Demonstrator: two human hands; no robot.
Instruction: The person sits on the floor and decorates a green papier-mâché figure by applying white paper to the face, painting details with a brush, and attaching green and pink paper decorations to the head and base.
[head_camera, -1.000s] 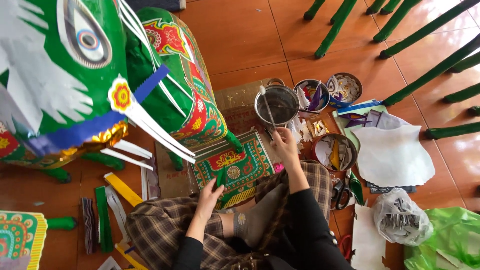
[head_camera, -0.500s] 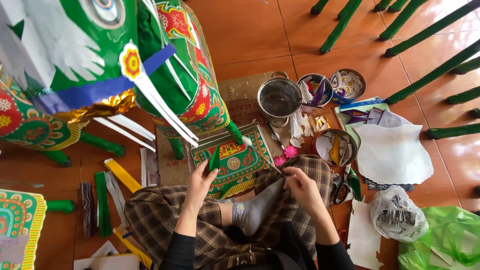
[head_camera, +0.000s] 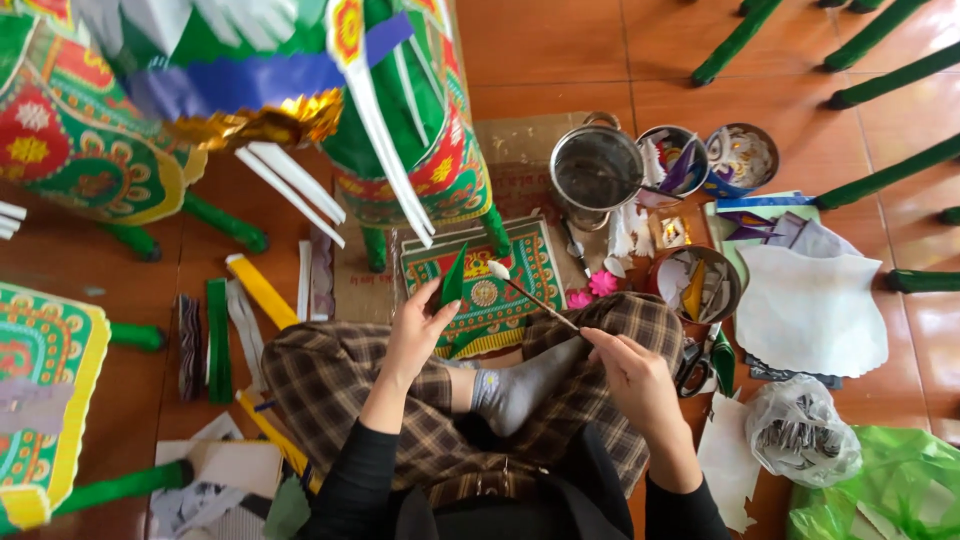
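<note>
I sit cross-legged on the floor in plaid trousers. My left hand (head_camera: 415, 335) pinches a pointed green paper piece (head_camera: 453, 278) upright over a green, red and yellow patterned panel (head_camera: 488, 290) lying in front of my knees. My right hand (head_camera: 632, 372) grips a thin stick brush (head_camera: 535, 297) whose pale tip rests near the green piece, above the panel. A metal pot (head_camera: 597, 168) stands beyond the panel.
A large green paper animal figure (head_camera: 250, 110) looms at upper left. Paper strips (head_camera: 235, 310) lie left of my knee. Small tins of scraps (head_camera: 700, 285) and white paper sheets (head_camera: 810, 310), scissors (head_camera: 695, 365) and plastic bags (head_camera: 800, 435) crowd the right. Green poles (head_camera: 880, 170) lie at upper right.
My right hand came back from the metal pot with the brush and now holds its tip at the green piece. My left hand lifted the green piece upright over the panel.
</note>
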